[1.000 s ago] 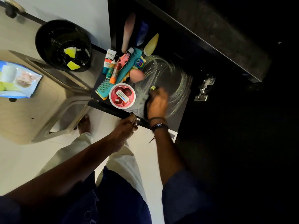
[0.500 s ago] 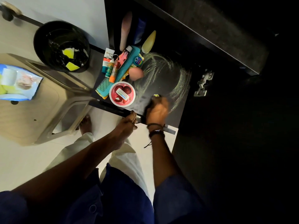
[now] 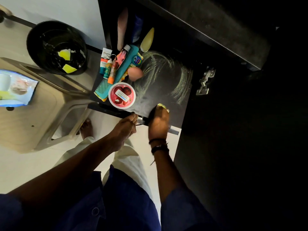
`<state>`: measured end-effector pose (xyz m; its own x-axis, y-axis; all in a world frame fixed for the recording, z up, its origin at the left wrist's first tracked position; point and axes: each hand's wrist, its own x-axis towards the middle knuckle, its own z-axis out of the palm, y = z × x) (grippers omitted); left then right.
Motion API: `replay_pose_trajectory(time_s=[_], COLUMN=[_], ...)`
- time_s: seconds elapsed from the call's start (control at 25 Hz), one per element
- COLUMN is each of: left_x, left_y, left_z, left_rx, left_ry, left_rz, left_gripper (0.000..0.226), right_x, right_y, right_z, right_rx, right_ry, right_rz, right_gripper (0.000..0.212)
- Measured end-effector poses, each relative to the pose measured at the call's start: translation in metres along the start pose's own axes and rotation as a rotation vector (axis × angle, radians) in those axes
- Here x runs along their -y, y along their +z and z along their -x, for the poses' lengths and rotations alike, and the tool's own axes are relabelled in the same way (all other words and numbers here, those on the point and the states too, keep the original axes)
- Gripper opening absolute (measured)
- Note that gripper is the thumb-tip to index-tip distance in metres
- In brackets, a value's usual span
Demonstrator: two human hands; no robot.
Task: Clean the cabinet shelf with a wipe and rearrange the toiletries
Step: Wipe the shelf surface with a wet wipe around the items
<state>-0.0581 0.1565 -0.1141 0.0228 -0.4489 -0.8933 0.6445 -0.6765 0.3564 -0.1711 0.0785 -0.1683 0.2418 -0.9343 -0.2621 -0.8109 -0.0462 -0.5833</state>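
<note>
A pale yellow wipe was pressed under the curled fingers of the right hand at the dark cabinet shelf's front edge. The left hand was closed on that edge. Yellow scraps were held in the round black bin.

- The wipe is almost wholly covered by the right hand; only a yellow-green sliver shows past the fingertips.
- The left hand curls at the shelf front edge, its fingertips blurred.
- The bottles at the shelf's back fade into shadow; their labels cannot be read.
- The blue packet is cut off by the left edge.
- The cabinet's right side is too dark to make out.
</note>
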Motion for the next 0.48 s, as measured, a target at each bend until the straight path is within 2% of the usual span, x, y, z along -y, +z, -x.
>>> replay_pose_trajectory(time_s=[0.04,0.08,0.12,0.16,0.24,0.32,0.4,0.48], left_x=[-0.001,-0.003,-0.004,-0.005,-0.005,-0.005,-0.005,-0.005], left_y=[0.0,-0.001,-0.001,-0.001,0.001,0.001,-0.002,-0.005], left_z=[0.001,0.001,0.001,0.001,0.004,0.006,0.008,0.008], left_rx=[0.004,0.009,0.015,0.017,0.018,0.025,0.032,0.044], left_ry=[0.0,-0.001,-0.004,-0.013,-0.019,-0.002,0.02,0.043], left_rz=[-0.008,-0.017,-0.017,-0.005,0.037,0.005,-0.038,-0.062], left_gripper=[0.062,0.061,0.06,0.058,0.056,0.067,0.074,0.07], right_x=[0.001,-0.014,-0.014,-0.021,-0.029,-0.017,-0.002,0.002], right_y=[0.004,0.007,-0.001,-0.009,-0.028,-0.033,-0.038,-0.039], right_z=[0.021,0.035,0.04,0.048,0.018,-0.034,-0.093,-0.119], right_rx=[0.025,-0.019,0.003,0.051,0.006,0.082,0.044,0.048], right_ry=[0.04,-0.025,0.033,0.041,0.018,-0.056,-0.057,-0.012], right_rz=[0.021,-0.02,-0.064,0.091,0.354,0.537,0.579,0.595], right_gripper=[0.046,0.051,0.053,0.054,0.059,0.065,0.065,0.064])
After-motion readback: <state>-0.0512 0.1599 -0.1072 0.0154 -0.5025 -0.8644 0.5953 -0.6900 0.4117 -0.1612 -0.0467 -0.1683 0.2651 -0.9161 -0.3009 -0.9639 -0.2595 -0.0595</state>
